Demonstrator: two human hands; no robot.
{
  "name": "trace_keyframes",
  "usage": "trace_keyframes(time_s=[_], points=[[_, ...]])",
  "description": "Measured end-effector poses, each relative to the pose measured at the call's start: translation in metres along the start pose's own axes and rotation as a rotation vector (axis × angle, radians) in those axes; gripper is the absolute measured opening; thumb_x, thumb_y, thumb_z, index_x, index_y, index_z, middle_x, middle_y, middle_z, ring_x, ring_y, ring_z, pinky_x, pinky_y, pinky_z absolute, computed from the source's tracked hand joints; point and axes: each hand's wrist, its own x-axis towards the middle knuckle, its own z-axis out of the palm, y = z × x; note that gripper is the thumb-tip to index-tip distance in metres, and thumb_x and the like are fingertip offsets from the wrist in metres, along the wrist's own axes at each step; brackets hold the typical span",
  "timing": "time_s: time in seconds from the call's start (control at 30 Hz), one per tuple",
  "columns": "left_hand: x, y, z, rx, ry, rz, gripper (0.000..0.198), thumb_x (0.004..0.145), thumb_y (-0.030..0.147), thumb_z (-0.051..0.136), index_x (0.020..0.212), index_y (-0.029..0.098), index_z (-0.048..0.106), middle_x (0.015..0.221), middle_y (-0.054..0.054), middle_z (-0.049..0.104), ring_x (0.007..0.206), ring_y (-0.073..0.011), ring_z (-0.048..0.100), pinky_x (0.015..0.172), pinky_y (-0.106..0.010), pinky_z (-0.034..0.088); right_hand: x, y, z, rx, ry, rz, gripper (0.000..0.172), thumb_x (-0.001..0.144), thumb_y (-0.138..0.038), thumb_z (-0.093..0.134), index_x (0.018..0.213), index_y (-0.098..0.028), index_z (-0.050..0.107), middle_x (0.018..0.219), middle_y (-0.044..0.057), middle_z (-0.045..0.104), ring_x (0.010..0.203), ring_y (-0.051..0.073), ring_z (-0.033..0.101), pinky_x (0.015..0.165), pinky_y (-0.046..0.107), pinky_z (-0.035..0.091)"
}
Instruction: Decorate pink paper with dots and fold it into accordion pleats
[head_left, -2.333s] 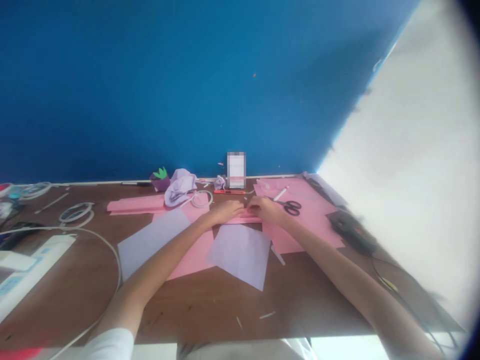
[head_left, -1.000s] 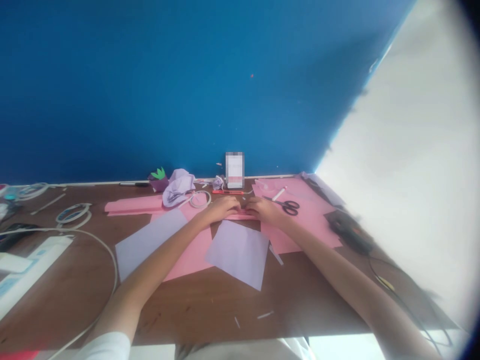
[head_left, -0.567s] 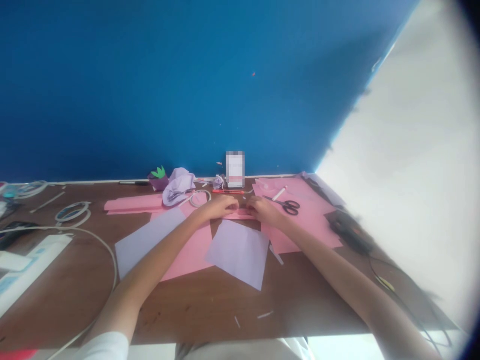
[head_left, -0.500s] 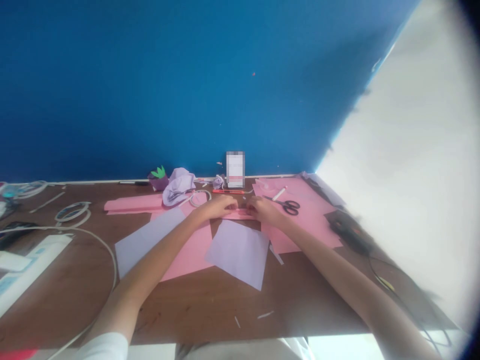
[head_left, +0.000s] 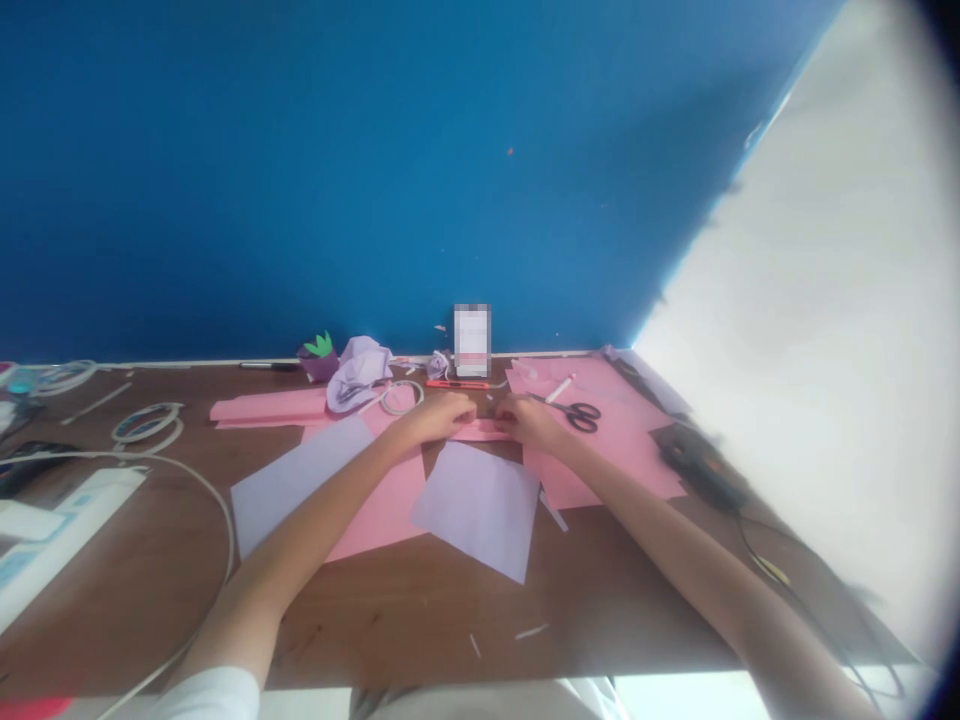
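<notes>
A narrow strip of folded pink paper (head_left: 484,430) lies across the middle of the table, a hand at each end. My left hand (head_left: 448,412) has its fingers bent down onto the strip's left end. On the right end, my right hand (head_left: 527,418) grips in the same way, fingers curled; the fingertips are partly hidden. A lilac paper square (head_left: 484,505) lies just in front of the strip. Under my left forearm are another lilac sheet (head_left: 300,475) and a pink sheet (head_left: 382,505). Black-handled scissors (head_left: 583,416) rest on pink paper (head_left: 622,455) beside my right hand.
Behind my hands, a phone (head_left: 472,340) stands against the blue wall, with a red cutter (head_left: 457,384) before it. Crumpled lilac paper (head_left: 360,372) and a small paper plant pot (head_left: 319,360) are at back left. A power strip (head_left: 75,530) and cables lie left.
Both hands keep almost the same place on the pink strip. A little more of the strip shows flat between them now; the whole view has shifted very slightly.
</notes>
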Motion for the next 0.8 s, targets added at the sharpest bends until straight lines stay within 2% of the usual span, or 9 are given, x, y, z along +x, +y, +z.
trace_keyframes(time_s=[0.17,0.47,0.8], points=[[-0.001,0.009,0.001,0.062,0.022,-0.051,0.013,0.079,0.014,0.049,0.079,0.019,0.061,0.084,-0.004,0.063,0.075,-0.0165,0.056,0.059,-0.026,0.033,-0.001,0.000,0.003,-0.007,0.008,0.033,0.009,0.073,-0.009,0.061,0.075,-0.017,0.066,0.079,0.003,0.063,0.070,0.013,0.053,0.064,0.022,0.035],[0.004,0.013,0.017,0.119,0.113,-0.124,0.026,0.090,0.036,0.046,0.089,0.021,0.067,0.089,-0.005,0.063,0.082,-0.0188,0.060,0.066,-0.026,0.040,-0.001,0.001,0.005,0.008,0.015,0.039,0.008,0.076,-0.013,0.060,0.075,-0.017,0.066,0.080,0.003,0.064,0.070,0.013,0.054,0.064,0.023,0.035],[0.002,0.013,0.012,0.083,0.086,-0.127,0.016,0.088,0.030,0.052,0.091,0.022,0.065,0.090,-0.003,0.063,0.084,-0.0182,0.060,0.067,-0.025,0.039,0.000,0.003,0.010,-0.023,0.022,0.051,0.009,0.076,-0.012,0.060,0.076,-0.017,0.067,0.080,0.003,0.064,0.070,0.013,0.053,0.065,0.022,0.035]])
